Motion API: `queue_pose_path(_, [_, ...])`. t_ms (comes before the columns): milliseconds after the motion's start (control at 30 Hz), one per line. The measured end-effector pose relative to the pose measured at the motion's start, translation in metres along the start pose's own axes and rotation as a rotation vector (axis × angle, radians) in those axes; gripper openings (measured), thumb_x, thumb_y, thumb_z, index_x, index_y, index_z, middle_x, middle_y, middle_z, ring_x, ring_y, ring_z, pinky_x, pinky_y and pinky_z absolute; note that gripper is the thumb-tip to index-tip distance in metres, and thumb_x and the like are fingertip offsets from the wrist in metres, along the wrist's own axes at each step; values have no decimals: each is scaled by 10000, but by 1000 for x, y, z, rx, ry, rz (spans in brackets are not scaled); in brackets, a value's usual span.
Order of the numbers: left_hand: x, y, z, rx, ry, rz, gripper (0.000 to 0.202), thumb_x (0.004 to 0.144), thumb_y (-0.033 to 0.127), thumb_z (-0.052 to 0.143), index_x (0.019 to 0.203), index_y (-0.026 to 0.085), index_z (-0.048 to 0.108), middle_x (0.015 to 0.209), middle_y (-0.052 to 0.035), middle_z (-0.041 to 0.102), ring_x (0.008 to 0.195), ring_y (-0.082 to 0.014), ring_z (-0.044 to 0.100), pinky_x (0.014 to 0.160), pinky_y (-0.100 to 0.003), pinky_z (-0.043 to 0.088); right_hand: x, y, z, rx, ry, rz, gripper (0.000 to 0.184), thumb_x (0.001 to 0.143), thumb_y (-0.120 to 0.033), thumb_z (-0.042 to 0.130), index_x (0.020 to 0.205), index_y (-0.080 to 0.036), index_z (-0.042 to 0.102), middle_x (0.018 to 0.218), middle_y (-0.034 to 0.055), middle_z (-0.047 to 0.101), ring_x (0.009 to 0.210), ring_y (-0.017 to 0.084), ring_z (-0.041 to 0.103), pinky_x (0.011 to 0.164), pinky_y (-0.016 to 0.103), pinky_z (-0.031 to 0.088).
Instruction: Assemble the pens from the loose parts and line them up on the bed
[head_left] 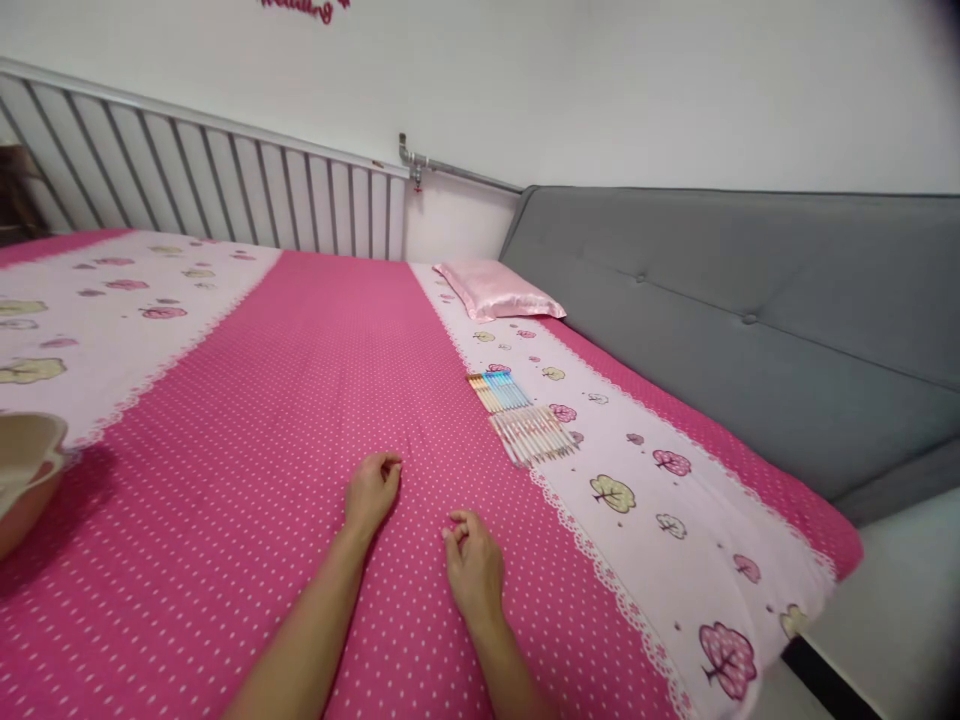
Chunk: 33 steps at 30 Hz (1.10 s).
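My left hand (373, 492) hovers over or rests on the pink dotted bedsheet (330, 370), its fingers loosely curled and the thumb slightly apart. To its right and nearer to me is my right hand (475, 568), also half curled with a gap between thumb and fingers. Nothing shows in either hand. Beyond my right hand lie two neat rows of slim pens. The farther row of pens (499, 391) has brownish-yellow and blue bodies. The closer row of pens (532, 435) is pale, with pointed tips towards me. Neither hand touches the pens.
A beige plastic basin (30, 470) stands at the left edge. A shiny pink pillow (495, 289) lies at the far corner, by the grey padded headboard (720, 300). Along the back wall runs a white radiator (247, 185) with a metal pipe (465, 172).
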<state>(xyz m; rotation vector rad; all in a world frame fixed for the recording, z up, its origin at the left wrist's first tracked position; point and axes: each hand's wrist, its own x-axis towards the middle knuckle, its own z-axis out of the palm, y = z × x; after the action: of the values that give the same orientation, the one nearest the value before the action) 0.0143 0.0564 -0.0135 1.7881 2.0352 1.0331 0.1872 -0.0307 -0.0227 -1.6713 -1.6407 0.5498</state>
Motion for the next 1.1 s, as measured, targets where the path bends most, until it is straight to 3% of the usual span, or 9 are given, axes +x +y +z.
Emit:
queue_pose_path(233, [-8, -5, 0, -12, 97, 100, 233, 791, 212, 422, 910, 159, 615, 906, -80, 648, 855, -195, 594, 793, -336, 475, 7, -2, 5, -50, 39, -11, 219, 849, -284, 444, 1010, -195, 563, 688, -2, 618, 664, 188, 593, 594, 259, 376])
queue_pose_path(433, [-11, 2, 7, 0, 113, 60, 269, 816, 208, 403, 1015, 158, 578, 992, -104, 628, 888, -225, 593, 780, -361, 468, 11, 0, 10, -103, 55, 14, 243, 852, -307, 440, 1023, -182, 560, 662, 0, 621, 609, 178, 584, 544, 246, 350])
queue_pose_path(567, [-21, 7, 2, -23, 99, 28, 278, 822, 176, 394, 1048, 149, 552, 1004, -106, 627, 917, -219, 589, 782, -343, 464, 9, -2, 6, -97, 53, -6, 265, 852, -296, 426, 1044, -172, 561, 638, -3, 615, 609, 173, 580, 553, 245, 349])
queue_pose_path(867, [-82, -8, -45, -124, -11, -2, 265, 803, 166, 404, 1017, 131, 556, 869, -71, 640, 749, -158, 602, 693, -288, 482, -4, -4, -2, -1, 23, 0, 327, 819, -279, 460, 1102, -134, 534, 717, 25, 637, 701, 185, 599, 629, 263, 392])
queue_pose_path(1000, [-105, -19, -69, -148, -72, -31, 337, 797, 173, 421, 1110, 113, 529, 870, -70, 645, 726, -144, 598, 671, -272, 484, -13, -3, -3, 83, 10, 27, 427, 813, -317, 454, 1176, -94, 490, 751, 47, 655, 697, 189, 609, 647, 281, 425])
queue_pose_path(1100, [-117, -20, -90, -131, -136, -39, 490, 788, 172, 444, 1268, 77, 417, 824, -69, 644, 680, -143, 594, 633, -262, 480, -19, -12, -7, 147, 7, 40, 528, 793, -314, 463, 1258, -66, 428, 680, 28, 644, 605, 176, 591, 606, 279, 432])
